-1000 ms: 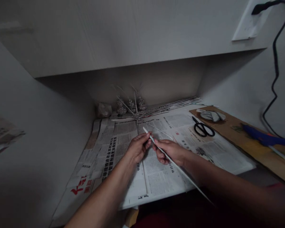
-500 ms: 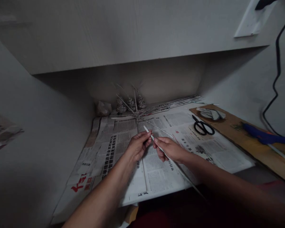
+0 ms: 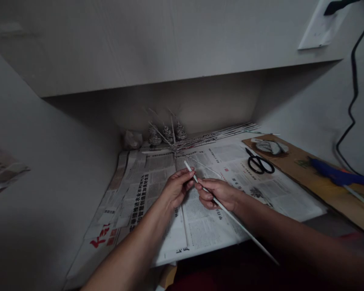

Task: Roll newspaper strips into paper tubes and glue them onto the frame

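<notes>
A long, thin rolled-paper stick point(image 3: 242, 227) slants from between my hands down to the lower right. My left hand point(image 3: 178, 186) pinches it close to its upper end, which pokes out beyond the fingertips. Right beside it, my right hand point(image 3: 216, 193) has thumb and fingers closed round the same stick. Both hands are above the newspaper point(image 3: 200, 230) spread over the table. Beyond them lies a star-like piece of crossed paper sticks point(image 3: 175, 148), its spokes pointing several ways.
Black-handled scissors point(image 3: 260, 163) lie at the right. A cardboard sheet point(image 3: 303, 169) holds a blue glue gun point(image 3: 336, 171) and a crumpled grey-white bundle point(image 3: 269, 146). At the back are a bundle of paper sticks point(image 3: 221, 134), small woven pieces point(image 3: 167, 133) and a plastic bag point(image 3: 132, 139). A cabinet panel point(image 3: 170, 48) overhangs.
The stick's lower end has swung and now shows farther out to the lower right. My right hand's fingers have shifted slightly round it; my left hand stays nearly in place.
</notes>
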{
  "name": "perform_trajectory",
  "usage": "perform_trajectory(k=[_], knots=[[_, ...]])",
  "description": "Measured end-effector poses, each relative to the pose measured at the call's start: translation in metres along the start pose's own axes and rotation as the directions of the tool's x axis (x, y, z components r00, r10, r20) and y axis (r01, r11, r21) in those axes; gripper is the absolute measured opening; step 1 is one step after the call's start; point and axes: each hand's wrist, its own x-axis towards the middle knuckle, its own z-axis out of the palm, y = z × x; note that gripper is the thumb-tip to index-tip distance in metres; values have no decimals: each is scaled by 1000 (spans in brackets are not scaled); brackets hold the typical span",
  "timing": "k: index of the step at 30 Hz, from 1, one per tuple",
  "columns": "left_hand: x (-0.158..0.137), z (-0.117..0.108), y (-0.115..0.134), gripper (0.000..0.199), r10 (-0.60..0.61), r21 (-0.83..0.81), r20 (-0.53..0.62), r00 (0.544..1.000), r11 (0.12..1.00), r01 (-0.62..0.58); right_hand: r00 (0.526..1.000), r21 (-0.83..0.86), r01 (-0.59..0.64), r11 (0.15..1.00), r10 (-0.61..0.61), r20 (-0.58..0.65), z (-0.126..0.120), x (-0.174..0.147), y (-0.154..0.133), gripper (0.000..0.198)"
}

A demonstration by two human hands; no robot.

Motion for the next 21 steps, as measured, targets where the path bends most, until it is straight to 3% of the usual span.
perform_trajectory(k=[6,9,11,13,15,18,21], knots=[[-1,1,0,15,4,-23,29,1000,1000,-3,994,-204,10,979,-33,-109,6,-1,-1,39],[1,2,0,13,17,-50,-31,999,999,-19,978,-351,38,936,-108,-181,5,1,-3,43],[2,3,-1,13,30,-74,-77,997,997,-36,913,-542,128,831,-311,-262,4,3,-8,41],[3,4,-3,13,45,-93,-104,994,994,-55,779,-738,196,645,-560,-282,4,7,-15,34],[4,4,-6,12,62,-105,-109,992,992,-74,668,-867,184,463,-706,-236,7,12,-23,31],[3,4,-8,9,73,-105,-81,994,991,-81,636,-942,125,313,-753,-166,12,21,-31,30],[2,4,-8,10,72,-91,-69,995,993,-78,653,-951,109,290,-742,-151,13,28,-33,23]])
